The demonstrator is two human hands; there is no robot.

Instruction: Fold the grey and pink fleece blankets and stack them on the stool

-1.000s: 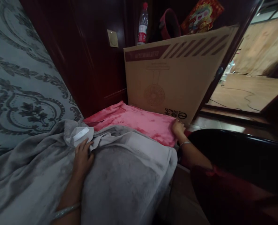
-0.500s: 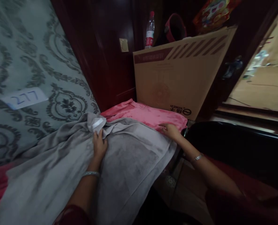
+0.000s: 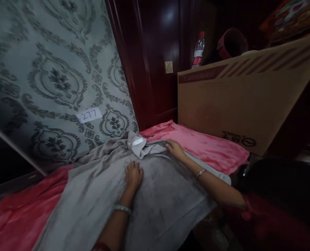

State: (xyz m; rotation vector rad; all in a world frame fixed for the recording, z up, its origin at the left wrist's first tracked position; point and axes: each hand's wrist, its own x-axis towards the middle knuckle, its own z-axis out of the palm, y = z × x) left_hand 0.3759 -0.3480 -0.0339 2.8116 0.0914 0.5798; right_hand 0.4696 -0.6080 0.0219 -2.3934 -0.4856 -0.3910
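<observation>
A grey plush cloth [image 3: 160,195] lies spread in front of me, with a bunched fold and a white tag [image 3: 137,141] near its far edge. My left hand [image 3: 134,176] rests on it just below the tag, fingers stretched out and holding nothing. At the far edge, right of the tag, my right hand [image 3: 176,150] touches the grey fold with its fingers extended; no clear grip shows. Pink plush fabric [image 3: 204,143] lies beneath the grey cloth, showing behind it and at the lower left.
Behind the fabric stands a large cardboard box [image 3: 235,94] with a plastic bottle [image 3: 197,52] on top. A patterned wall [image 3: 58,80] bearing a paper label [image 3: 89,114] rises at the left. A dark, smooth object [image 3: 283,181] is at the right.
My left hand has let go of the tagged fold and now lies flat below it. My right hand has moved left along the cloth's far edge. The view has turned left.
</observation>
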